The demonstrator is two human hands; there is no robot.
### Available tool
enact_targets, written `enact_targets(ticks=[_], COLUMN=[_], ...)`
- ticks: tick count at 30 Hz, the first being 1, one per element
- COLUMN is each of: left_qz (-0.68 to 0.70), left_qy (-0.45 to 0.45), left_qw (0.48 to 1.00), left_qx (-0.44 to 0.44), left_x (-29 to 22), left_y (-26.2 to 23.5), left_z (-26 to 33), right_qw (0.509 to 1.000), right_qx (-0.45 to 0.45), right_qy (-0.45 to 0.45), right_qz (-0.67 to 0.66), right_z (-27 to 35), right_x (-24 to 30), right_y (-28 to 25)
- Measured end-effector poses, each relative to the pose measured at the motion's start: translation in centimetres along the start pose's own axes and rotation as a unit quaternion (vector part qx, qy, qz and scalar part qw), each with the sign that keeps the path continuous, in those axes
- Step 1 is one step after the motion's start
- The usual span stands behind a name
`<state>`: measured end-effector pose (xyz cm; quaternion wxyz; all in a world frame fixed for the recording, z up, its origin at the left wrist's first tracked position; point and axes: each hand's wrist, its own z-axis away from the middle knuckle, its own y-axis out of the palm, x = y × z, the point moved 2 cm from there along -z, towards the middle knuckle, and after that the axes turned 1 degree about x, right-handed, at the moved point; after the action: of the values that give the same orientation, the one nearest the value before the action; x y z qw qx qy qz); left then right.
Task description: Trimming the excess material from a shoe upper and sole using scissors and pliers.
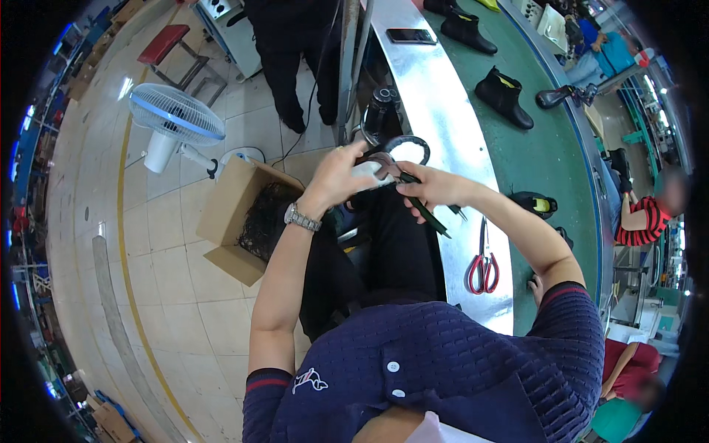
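Observation:
My right hand is wrapped round the dark handles of a pair of pincers. Their metal jaws point left, toward my other hand. My left hand, with a metal wristwatch on its wrist, is curled beside the jaws. Something white shows at its fingers, and what they grip is too small to make out. Just beyond the jaws is a black ring-shaped edge; I cannot tell what it belongs to. Red-handled scissors lie on the metal bench, nearer me than my right hand.
The metal bench runs along a green conveyor carrying black ankle boots. A phone lies at its far end. Left are a cardboard box of black scraps, a fan and a stool. A person stands ahead.

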<state>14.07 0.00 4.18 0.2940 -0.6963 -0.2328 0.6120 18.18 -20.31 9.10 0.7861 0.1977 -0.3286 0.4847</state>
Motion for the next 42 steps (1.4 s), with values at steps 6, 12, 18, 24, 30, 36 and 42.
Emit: enact_targets(ticks=[6, 12, 18, 24, 30, 36, 42], left_qz=[-0.214, -0.393, -0.348, -0.305, -0.261, -0.196, -0.293], left_qy=[0.051, 0.095, 0.123, 0.117, 0.094, -0.028, -0.022], left_qw=[0.971, 0.908, 0.914, 0.926, 0.935, 0.965, 0.95], left_qx=[-0.094, -0.111, -0.172, -0.19, -0.221, -0.17, -0.107], left_x=[-1.6, -1.1, -0.1, -0.6, -0.2, -3.2, -0.2], left_y=[4.7, 5.5, 6.0, 6.1, 6.3, 1.3, 1.6], left_z=[3.0, 3.1, 3.3, 3.0, 3.2, 3.6, 4.9], right_qw=[0.977, 0.872, 0.793, 0.798, 0.804, 0.801, 0.785], right_qx=[-0.116, -0.243, -0.29, -0.318, -0.386, -0.299, -0.306], right_qy=[-0.089, -0.224, -0.166, -0.141, -0.222, -0.159, -0.166], right_qz=[0.155, 0.36, 0.51, 0.492, 0.395, 0.494, 0.512], right_z=[1.1, 2.4, -1.6, -2.1, -1.5, -1.9, -4.2], right_x=[-1.0, 3.1, 1.5, 2.1, 3.0, 3.3, 1.8], right_y=[2.0, -0.4, 0.8, 2.9, 3.9, 3.2, 4.5])
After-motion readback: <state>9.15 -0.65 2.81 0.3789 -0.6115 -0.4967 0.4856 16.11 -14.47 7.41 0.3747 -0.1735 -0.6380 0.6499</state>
